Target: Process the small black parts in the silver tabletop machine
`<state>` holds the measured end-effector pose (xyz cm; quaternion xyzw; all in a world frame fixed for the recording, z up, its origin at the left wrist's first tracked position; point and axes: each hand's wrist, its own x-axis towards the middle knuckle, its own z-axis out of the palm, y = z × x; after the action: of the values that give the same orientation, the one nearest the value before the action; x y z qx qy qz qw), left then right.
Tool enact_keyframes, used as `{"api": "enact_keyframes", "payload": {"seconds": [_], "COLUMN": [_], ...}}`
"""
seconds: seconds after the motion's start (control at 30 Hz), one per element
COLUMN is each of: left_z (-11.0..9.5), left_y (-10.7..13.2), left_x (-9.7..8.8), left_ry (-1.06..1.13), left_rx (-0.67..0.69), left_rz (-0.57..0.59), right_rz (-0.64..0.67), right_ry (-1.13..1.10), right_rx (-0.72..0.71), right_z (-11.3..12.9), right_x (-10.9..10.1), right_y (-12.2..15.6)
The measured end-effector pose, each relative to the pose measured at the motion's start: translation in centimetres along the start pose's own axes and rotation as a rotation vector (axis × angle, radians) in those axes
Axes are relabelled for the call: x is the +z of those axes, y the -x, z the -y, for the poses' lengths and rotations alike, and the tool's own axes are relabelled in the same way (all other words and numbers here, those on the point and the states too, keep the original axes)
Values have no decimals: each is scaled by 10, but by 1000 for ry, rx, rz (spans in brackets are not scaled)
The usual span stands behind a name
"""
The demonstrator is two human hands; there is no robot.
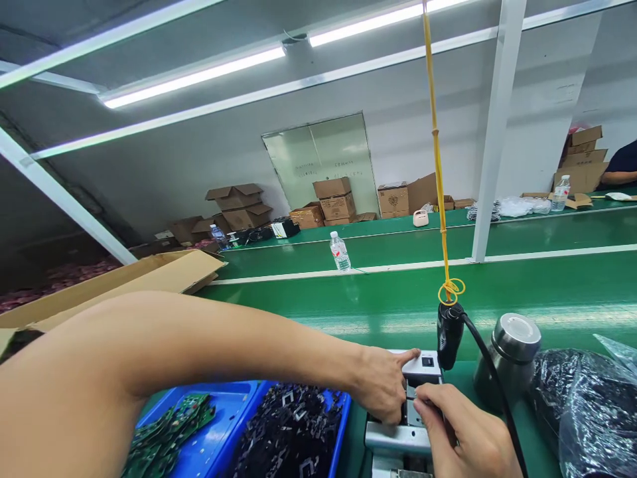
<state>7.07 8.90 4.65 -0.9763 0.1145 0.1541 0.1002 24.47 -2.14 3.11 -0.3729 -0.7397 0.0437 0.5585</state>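
My left hand [382, 384] reaches over a grey metal fixture [398, 437], its index finger stretched along the top plate beside a small black square. The other fingers of that hand bend down against the fixture and are partly hidden. My right hand [470, 435] is at the fixture's right side, thumb and index finger pinched together over its middle. Whatever is in the pinch is too small or hidden to make out. Just behind the fixture hangs a black electric screwdriver [449, 335] on a yellow cord [436, 166], a black cable running down from it.
To the left, a blue tray [196, 458] holds green circuit boards [172, 431]; another blue bin [343, 431] holds small black parts [288, 431]. A steel flask [510, 358] and plastic-wrapped black bundle [587, 405] stand right. A water bottle [340, 252] stands beyond, on the green conveyor [298, 309].
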Motion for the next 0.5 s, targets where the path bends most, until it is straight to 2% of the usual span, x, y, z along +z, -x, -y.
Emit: {"api": "enact_keyframes", "payload": {"seconds": [0.2, 0.4, 0.5], "left_z": [2, 3, 4], "left_y": [-3, -11, -12], "left_x": [-3, -12, -12], "left_ry": [-19, 17, 93], "left_rx": [67, 105, 64], "left_rz": [-1, 167, 217], "right_rz": [-31, -88, -137], "right_ry": [-29, -67, -70], "right_rx": [30, 45, 46], "right_z": [5, 8, 6], "right_x": [1, 8, 12], "right_y": [0, 1, 2]}}
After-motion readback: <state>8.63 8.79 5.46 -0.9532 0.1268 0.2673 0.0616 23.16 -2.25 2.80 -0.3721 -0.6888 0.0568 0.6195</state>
